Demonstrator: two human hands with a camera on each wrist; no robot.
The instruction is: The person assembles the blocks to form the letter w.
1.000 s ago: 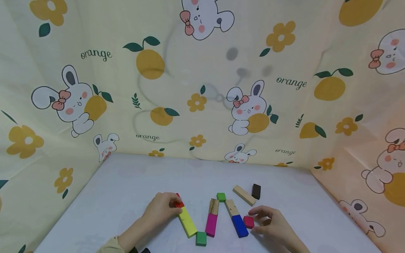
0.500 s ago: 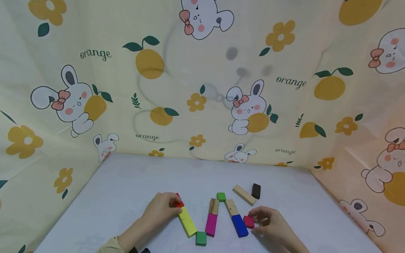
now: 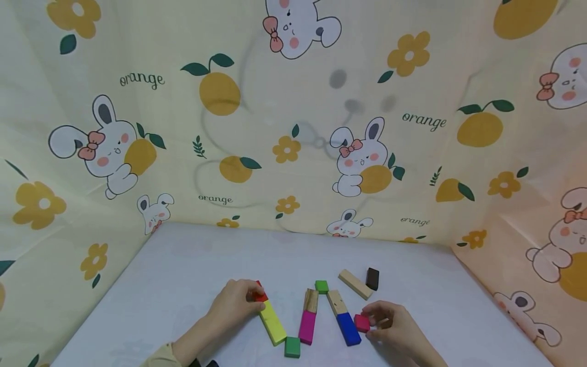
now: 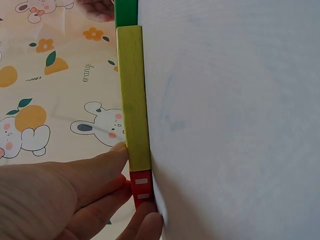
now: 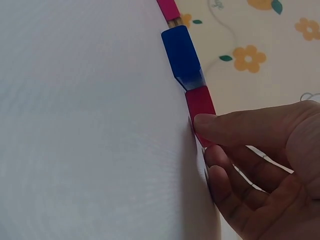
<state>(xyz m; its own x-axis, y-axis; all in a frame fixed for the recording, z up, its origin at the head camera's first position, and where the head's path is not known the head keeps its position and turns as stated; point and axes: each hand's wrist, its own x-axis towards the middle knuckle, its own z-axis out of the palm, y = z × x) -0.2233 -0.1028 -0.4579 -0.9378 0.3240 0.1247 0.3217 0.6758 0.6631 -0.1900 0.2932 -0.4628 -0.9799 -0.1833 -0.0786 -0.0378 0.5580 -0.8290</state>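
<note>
My left hand (image 3: 233, 300) pinches a small red block (image 3: 261, 295) at the far end of a long yellow block (image 3: 273, 323). In the left wrist view the thumb touches the yellow block's side, with fingers round the red one. On the right, my right hand (image 3: 398, 326) pinches a crimson block (image 5: 201, 102) against the side of a blue block (image 3: 348, 329). Between the hands, a green block (image 3: 292, 347), a magenta block (image 3: 308, 327), a brown-grained block (image 3: 311, 300), a second green block (image 3: 322, 287) and a pale wood block (image 3: 337, 302) continue a zigzag line.
Behind the right hand lie a long pale plank-shaped block (image 3: 355, 284) and a dark brown block (image 3: 373, 279). The white tabletop (image 3: 206, 255) meets a patterned cloth backdrop (image 3: 302, 178) at the back and both sides.
</note>
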